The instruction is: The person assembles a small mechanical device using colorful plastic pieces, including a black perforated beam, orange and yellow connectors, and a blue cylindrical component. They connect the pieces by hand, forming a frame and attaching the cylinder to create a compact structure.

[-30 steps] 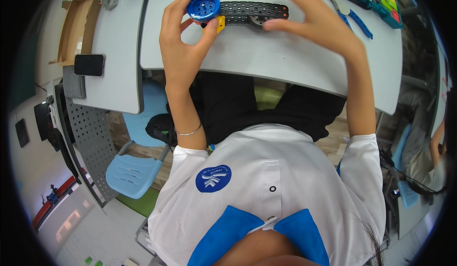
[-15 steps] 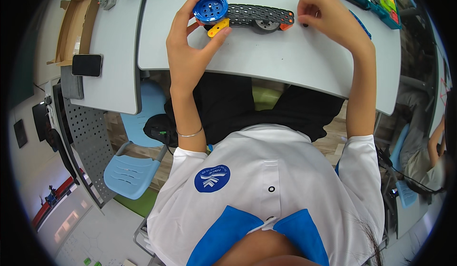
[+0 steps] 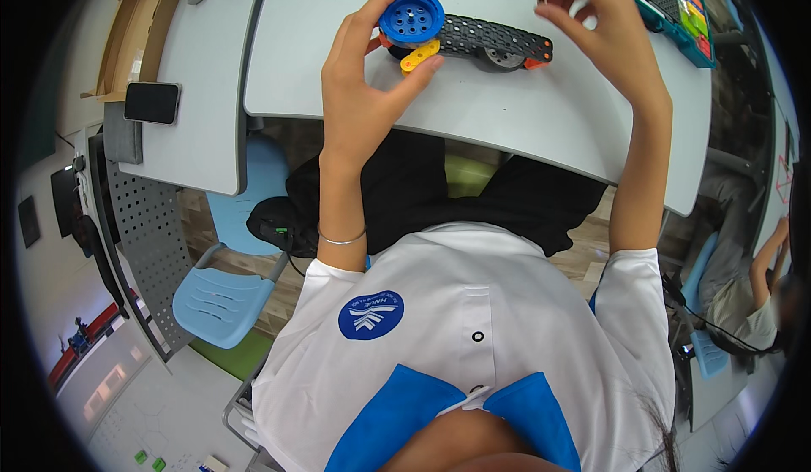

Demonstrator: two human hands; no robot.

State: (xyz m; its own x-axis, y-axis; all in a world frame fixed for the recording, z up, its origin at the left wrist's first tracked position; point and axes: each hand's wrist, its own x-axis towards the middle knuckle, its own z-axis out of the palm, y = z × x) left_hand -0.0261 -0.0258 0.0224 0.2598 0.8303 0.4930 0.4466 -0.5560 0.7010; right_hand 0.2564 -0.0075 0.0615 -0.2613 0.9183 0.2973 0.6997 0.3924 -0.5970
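Observation:
My left hand (image 3: pixel 361 92) is closed round the left end of a construction-kit model lying over the table. At that end is a blue wheel hub (image 3: pixel 411 18) with small holes, and below it a yellow beam (image 3: pixel 419 56) rests by my thumb. A black perforated frame (image 3: pixel 498 36) stretches to the right, with a grey and black wheel (image 3: pixel 504 58) under it and an orange piece (image 3: pixel 536 64) at its tip. Above and right of that tip, my right hand (image 3: pixel 610 33) is raised in a pinch. Something tiny shows at its fingertips, too small to name.
The white table (image 3: pixel 473 113) ends just before my lap. A teal case (image 3: pixel 667 20) of coloured parts stands at the far right. On the left-hand table are a phone (image 3: pixel 153 103) and an open cardboard box (image 3: pixel 135 37). A blue chair (image 3: pixel 224 303) stands at lower left.
My left hand and the model have shifted to the right in view, the model's right end tilting slightly nearer. My right hand has lifted away from the model's tip, up and farther off.

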